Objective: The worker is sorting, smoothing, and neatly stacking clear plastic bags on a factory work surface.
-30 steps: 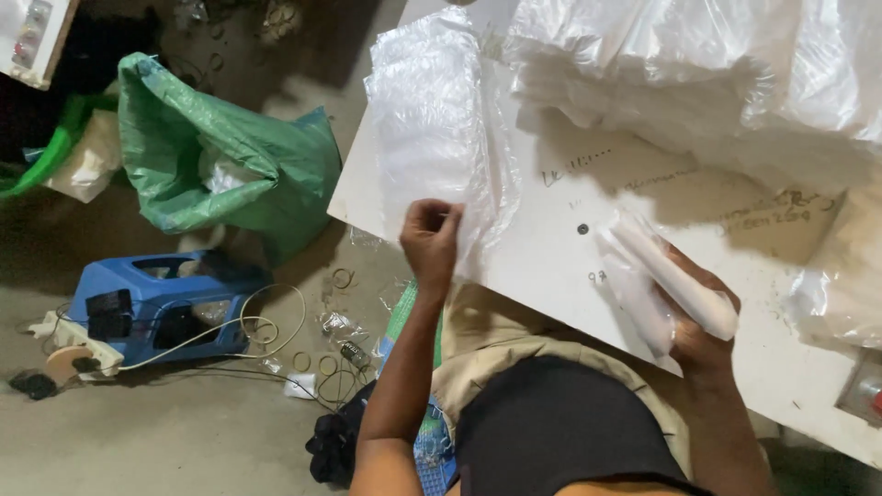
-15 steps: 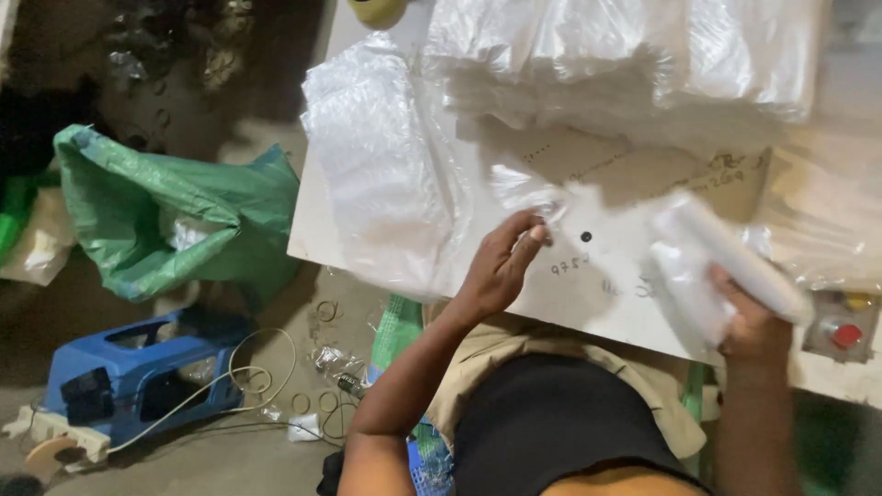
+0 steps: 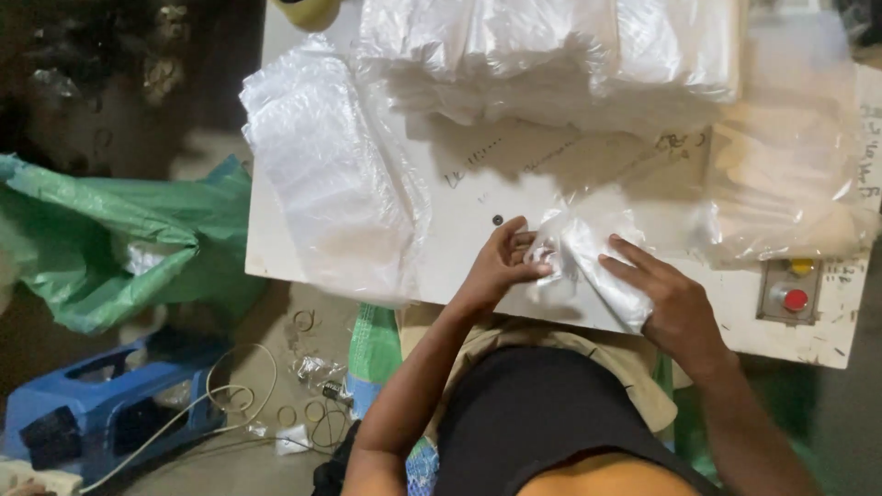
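Note:
A small bundle of clear plastic bags (image 3: 588, 262) lies on the white tabletop (image 3: 478, 197) near its front edge. My left hand (image 3: 501, 266) pinches the bundle's left end with its fingers closed on the plastic. My right hand (image 3: 666, 298) presses down on the bundle's right part, fingers spread over it. A long stack of clear plastic bags (image 3: 335, 179) lies to the left of my left hand and overhangs the table's front edge.
A big pile of clear bags (image 3: 551, 55) covers the table's back. More clear plastic (image 3: 790, 174) lies at the right, above a small box with a red and a yellow button (image 3: 790, 289). On the floor are a green sack (image 3: 110, 248), a blue crate (image 3: 101, 409) and cables.
My right hand has brought the bag bundle down from the right onto the table in front of me. My left hand has moved right and taken hold of its left end.

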